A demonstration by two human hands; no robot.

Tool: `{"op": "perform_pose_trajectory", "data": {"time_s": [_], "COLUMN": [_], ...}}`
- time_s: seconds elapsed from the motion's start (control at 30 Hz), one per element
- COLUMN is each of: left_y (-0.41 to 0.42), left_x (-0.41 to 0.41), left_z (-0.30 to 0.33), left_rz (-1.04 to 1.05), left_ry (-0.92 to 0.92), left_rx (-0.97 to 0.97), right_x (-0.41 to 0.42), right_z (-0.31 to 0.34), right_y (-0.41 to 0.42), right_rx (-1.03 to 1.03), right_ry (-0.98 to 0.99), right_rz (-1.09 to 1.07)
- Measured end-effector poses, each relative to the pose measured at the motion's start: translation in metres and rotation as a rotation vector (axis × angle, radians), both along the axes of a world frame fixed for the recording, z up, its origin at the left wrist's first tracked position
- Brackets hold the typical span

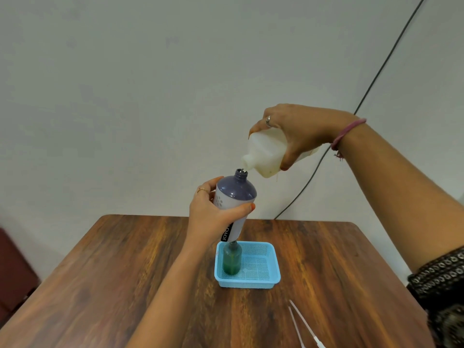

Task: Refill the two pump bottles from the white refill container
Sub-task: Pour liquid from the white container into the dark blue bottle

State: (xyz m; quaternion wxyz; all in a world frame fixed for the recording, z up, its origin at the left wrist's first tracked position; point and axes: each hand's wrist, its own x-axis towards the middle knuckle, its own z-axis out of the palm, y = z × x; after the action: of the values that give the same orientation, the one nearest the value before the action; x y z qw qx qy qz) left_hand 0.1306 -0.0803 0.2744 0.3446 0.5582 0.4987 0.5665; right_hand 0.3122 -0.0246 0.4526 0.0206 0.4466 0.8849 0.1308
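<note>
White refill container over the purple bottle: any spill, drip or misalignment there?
A drip hangs from the low bottom corner of the white refill container, tilted in the right hand. Its spout sits just beside the open neck of the purple bottle, which the left hand holds above the blue basket. No puddle shows on the table.

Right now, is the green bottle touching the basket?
Touching. The head view shows the green bottle standing upright on the floor of the blue basket.

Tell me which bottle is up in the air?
The purple-topped bottle, gripped by the left hand under the white refill container. The green bottle stands in the blue basket.
</note>
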Motion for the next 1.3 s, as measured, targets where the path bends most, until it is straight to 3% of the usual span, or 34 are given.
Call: {"op": "perform_pose_trajectory", "data": {"time_s": [1.3], "left_y": [0.010], "left_x": [0.003], "left_z": [-0.004], "left_rz": [0.005], "left_ry": [-0.013], "left_rx": [-0.018], "right_x": [0.000], "right_z": [0.000], "right_y": [0.012], "right_rx": [0.020], "right_ry": [-0.049], "right_rz": [0.012]}}
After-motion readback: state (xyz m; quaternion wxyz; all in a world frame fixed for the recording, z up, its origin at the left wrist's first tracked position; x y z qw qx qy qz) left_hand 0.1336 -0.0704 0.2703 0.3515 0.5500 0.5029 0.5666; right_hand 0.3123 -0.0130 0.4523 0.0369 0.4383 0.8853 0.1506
